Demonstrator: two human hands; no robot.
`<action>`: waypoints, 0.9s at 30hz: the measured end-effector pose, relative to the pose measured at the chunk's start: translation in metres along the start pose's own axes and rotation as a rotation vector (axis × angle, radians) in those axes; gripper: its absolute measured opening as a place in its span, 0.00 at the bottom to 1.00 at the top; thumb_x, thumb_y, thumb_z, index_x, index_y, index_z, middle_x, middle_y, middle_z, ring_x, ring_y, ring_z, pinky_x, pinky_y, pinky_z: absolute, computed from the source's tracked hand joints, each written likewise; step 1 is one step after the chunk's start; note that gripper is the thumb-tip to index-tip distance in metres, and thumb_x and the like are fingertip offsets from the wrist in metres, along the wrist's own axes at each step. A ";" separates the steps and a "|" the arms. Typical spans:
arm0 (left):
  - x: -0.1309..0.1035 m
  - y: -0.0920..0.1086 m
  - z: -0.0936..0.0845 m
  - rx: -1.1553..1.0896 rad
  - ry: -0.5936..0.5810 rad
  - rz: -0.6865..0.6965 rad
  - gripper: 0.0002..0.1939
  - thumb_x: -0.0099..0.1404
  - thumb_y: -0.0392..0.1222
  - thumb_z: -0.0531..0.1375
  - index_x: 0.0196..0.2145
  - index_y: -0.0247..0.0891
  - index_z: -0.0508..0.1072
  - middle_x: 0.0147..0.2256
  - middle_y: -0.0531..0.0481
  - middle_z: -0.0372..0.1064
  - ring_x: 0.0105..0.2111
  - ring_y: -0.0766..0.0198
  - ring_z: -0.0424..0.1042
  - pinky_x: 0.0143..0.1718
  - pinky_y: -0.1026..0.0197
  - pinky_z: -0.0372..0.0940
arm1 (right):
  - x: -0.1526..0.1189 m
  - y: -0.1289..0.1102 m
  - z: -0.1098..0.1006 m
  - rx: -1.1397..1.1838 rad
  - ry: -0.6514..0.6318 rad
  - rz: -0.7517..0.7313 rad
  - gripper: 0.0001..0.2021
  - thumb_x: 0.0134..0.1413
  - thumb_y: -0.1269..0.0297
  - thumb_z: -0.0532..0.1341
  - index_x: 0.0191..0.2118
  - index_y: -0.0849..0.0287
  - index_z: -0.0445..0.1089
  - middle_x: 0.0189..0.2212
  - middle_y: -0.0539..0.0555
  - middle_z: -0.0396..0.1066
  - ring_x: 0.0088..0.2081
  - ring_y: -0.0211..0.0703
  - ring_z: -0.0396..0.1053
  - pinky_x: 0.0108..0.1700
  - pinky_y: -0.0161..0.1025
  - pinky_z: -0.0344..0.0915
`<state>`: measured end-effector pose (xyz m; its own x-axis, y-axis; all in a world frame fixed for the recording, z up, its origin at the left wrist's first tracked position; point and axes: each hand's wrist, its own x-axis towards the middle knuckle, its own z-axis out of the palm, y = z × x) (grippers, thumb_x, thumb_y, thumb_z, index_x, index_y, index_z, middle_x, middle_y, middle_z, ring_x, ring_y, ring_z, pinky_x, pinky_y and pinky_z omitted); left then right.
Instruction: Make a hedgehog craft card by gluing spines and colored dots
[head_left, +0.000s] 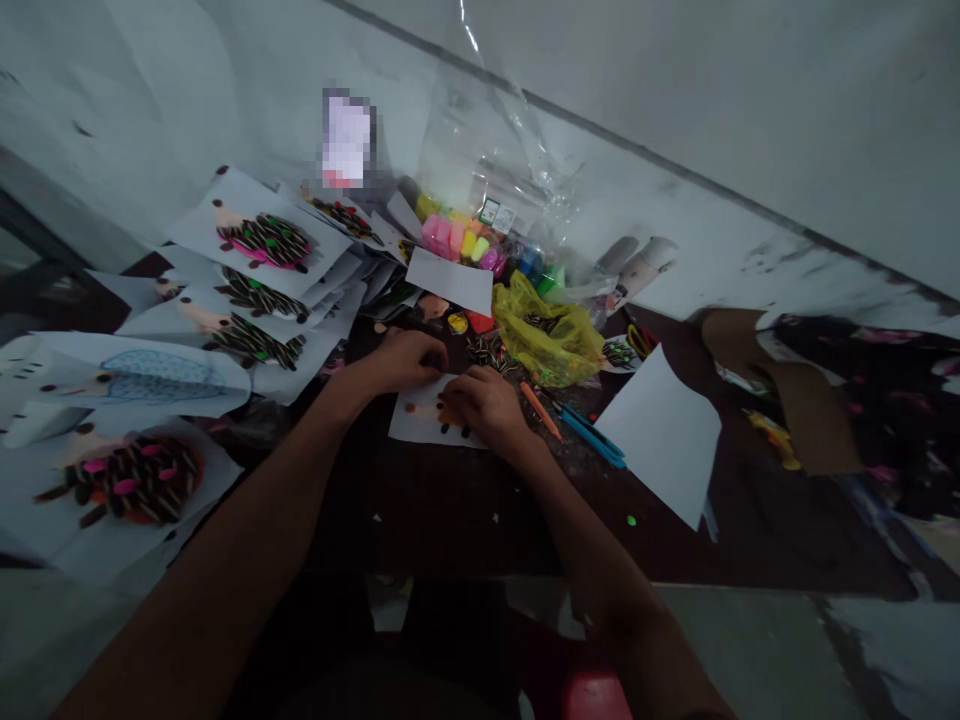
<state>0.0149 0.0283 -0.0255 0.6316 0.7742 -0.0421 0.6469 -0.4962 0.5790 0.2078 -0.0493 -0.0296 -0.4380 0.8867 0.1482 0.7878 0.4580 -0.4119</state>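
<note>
A small white sheet of paper [405,428] lies on the dark table in front of me, bearing a partly covered hedgehog figure [421,410] with a pale snout, an orange body and dark feet. Over the body, my right hand [491,405] is closed with its fingertips bent down; whatever they pinch is hidden. My left hand [409,362] rests at the sheet's upper left edge, fingers curled inward, and I cannot make out anything in them. Just beyond both hands is a loose heap of striped sunflower seeds [487,352], beside a yellow plastic bag [551,335].
Finished-looking seed hedgehogs on paper [262,240] are stacked at left. Colourful clay packs [450,237] stand behind in clear plastic. To the right lie an orange stick-like tool [541,412], a blue-handled tool [592,437], blank white paper [660,430] and brown cardboard [817,410].
</note>
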 end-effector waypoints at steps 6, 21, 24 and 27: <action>0.000 0.000 0.002 -0.008 -0.003 -0.016 0.13 0.57 0.36 0.59 0.38 0.37 0.82 0.36 0.47 0.80 0.33 0.60 0.74 0.36 0.61 0.62 | 0.002 -0.003 -0.003 -0.058 -0.044 0.015 0.10 0.69 0.63 0.59 0.40 0.55 0.79 0.36 0.54 0.72 0.40 0.44 0.67 0.42 0.38 0.59; -0.001 0.002 -0.001 -0.064 0.000 0.004 0.11 0.58 0.36 0.59 0.36 0.38 0.81 0.36 0.48 0.81 0.35 0.60 0.76 0.35 0.62 0.63 | -0.001 0.005 -0.016 -0.023 0.103 0.068 0.11 0.68 0.67 0.59 0.45 0.57 0.80 0.41 0.57 0.75 0.45 0.46 0.70 0.47 0.40 0.64; 0.000 0.000 0.000 -0.053 0.007 0.017 0.11 0.58 0.37 0.59 0.36 0.38 0.81 0.35 0.49 0.81 0.34 0.60 0.75 0.35 0.62 0.62 | -0.001 0.014 -0.019 -0.007 0.173 0.130 0.10 0.66 0.69 0.59 0.43 0.57 0.80 0.39 0.57 0.76 0.44 0.46 0.71 0.47 0.40 0.64; 0.000 0.000 0.001 -0.045 0.004 0.019 0.12 0.57 0.36 0.59 0.36 0.38 0.81 0.35 0.48 0.81 0.34 0.60 0.76 0.35 0.62 0.62 | 0.000 0.013 -0.017 0.019 0.150 0.114 0.09 0.66 0.69 0.60 0.42 0.57 0.80 0.39 0.56 0.75 0.43 0.46 0.71 0.46 0.39 0.64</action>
<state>0.0154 0.0284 -0.0266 0.6421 0.7661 -0.0277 0.6146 -0.4928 0.6160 0.2254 -0.0425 -0.0194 -0.2752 0.9331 0.2316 0.8197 0.3537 -0.4505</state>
